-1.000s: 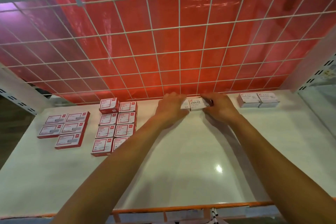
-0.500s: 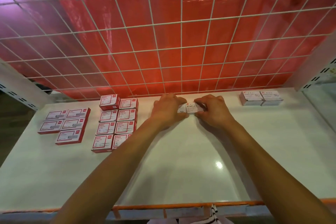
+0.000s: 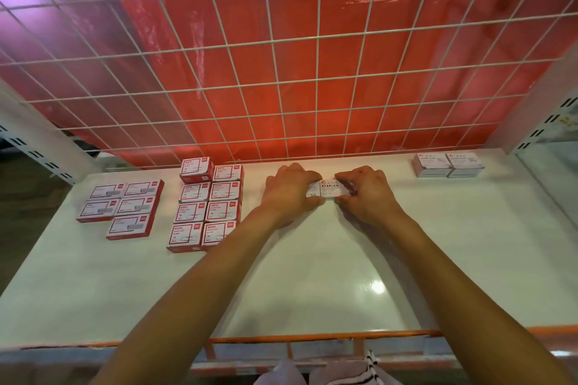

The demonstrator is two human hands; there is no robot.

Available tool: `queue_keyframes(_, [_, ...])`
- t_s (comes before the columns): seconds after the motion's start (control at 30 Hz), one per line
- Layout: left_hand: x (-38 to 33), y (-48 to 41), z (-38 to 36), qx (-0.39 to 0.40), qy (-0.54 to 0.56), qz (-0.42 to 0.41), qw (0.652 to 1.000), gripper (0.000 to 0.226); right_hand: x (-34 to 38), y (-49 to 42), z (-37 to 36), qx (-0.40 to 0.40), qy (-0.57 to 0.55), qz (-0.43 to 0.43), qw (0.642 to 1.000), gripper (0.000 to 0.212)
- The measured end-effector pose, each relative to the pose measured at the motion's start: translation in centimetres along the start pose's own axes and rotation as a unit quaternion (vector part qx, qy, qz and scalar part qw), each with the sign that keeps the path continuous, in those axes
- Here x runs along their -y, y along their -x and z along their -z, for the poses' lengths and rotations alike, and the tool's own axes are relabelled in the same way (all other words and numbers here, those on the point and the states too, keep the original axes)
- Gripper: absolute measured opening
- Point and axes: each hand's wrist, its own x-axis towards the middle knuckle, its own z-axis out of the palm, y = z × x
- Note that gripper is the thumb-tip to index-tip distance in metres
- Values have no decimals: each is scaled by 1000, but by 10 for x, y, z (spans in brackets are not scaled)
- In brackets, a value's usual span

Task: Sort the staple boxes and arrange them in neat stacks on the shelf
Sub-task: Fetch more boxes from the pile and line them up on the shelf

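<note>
A small white box marked STAPLES (image 3: 329,189) lies on the white shelf (image 3: 312,275) near the back, in the middle. My left hand (image 3: 289,191) grips its left end with curled fingers. My right hand (image 3: 364,192) pinches its right end between thumb and fingers. A second white box seems to lie under or beside it on the left, mostly hidden by my left hand. To the left stand red-and-white boxes in two columns (image 3: 208,206), and further left a flatter group of red-edged boxes (image 3: 123,206).
Two pale boxes (image 3: 448,165) sit side by side at the back right. A white wire grid (image 3: 287,72) with red sheeting behind it closes the back of the shelf. An orange strip (image 3: 312,337) edges the front. White uprights stand at both sides.
Both hands have drawn the white staples box a little toward me from the back grid, and they hold it closer together than before. The other boxes have not moved.
</note>
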Motion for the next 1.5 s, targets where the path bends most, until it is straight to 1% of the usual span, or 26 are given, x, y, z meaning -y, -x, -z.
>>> queue_keyframes(0.1, [-2,2,0,-8,-1,9,1000,48,1,2,1,-2,8,0,1000,52])
queue_keyframes(0.17, [-5,5,-2,-18,-3,18,1000,56,2,5,3,-4,-2,-11,1000,58])
queue_keyframes(0.27, [-13,14,-7,-53,-10,16,998,65,-2,12,4,-20,-3,-18,1000,61])
queue_keyframes(0.4, [-38,24,-14,-107,5,20,994,59,-7,26,8,-38,-3,-1,999,56])
queue_keyframes(0.57, [-79,31,-27,-148,24,24,988,53,-24,48,17,-37,14,47,998,55])
queue_keyframes(0.63, [-93,33,-33,-146,2,19,989,52,-36,53,21,-38,32,59,997,55])
queue_keyframes(0.73, [-112,36,-44,-139,-26,33,989,53,-52,59,25,-28,47,64,996,54])
queue_keyframes(0.97, [-142,43,-56,-113,-19,22,993,48,-74,82,33,-26,39,34,998,53])
queue_keyframes(1.13, [-153,44,-58,-101,-20,-35,994,45,-85,97,38,-50,23,22,998,50])
queue_keyframes(1.5, [-198,37,-84,-77,14,-143,987,42,-127,141,56,-76,20,-63,995,51])
